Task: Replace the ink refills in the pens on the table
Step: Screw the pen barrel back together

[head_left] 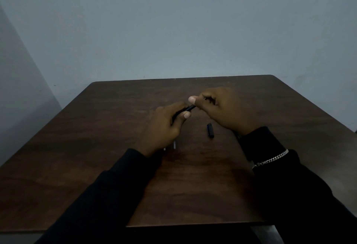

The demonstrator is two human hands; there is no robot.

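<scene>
A black pen is held above the middle of the dark wooden table. My left hand grips its near end, thumb on top. My right hand pinches its far end between thumb and curled fingers. A short dark pen cap with a bluish end lies on the table just below my right hand. Two thin pale refill ends stick out from under my left wrist; the rest of them is hidden.
A plain grey wall stands behind the table's far edge. Both forearms wear black sleeves, and a silver chain bracelet sits on my right wrist. The table's near edge runs below my arms.
</scene>
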